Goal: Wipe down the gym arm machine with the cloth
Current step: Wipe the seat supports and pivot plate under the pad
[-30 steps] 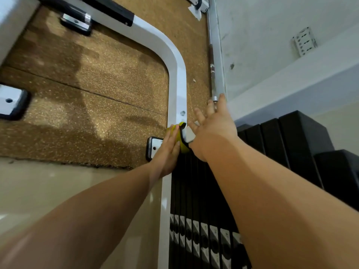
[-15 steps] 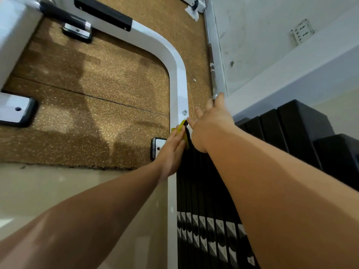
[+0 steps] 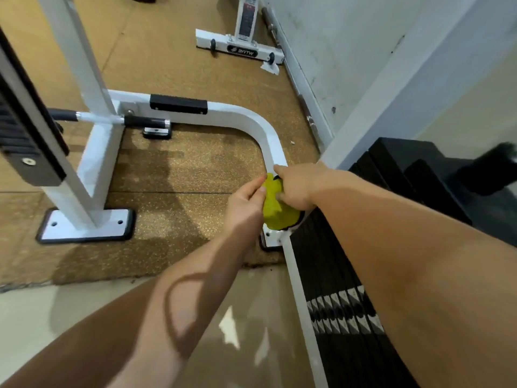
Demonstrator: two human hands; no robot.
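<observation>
Floor-level pass on the gym arm machine [image 3: 92, 152]. Its white base tube [image 3: 261, 130] is seen running straight ahead from the hands, then bending off to the left toward the upright post. The black weight stack [image 3: 335, 275] lies directly to the right of the hands and back under the right forearm; the brown floor mat [image 3: 181, 175] lies to their left. A small foot plate [image 3: 272, 240] is noted just below the hands, on the near side. The yellow cloth [image 3: 275, 208] is bunched on the tube between the two hands, above that plate. The left hand [image 3: 244, 204] is closed on the cloth's left edge, pinched between thumb and fingers. The right hand [image 3: 296, 187] is curled over the cloth's right side, thumb laid on it. Both hands are level on the tube; the right sits slightly farther along. Judgement: the unwiped length lies ahead, so the stroke is best taken along the tube's long axis, away from the body and round the bend.
</observation>
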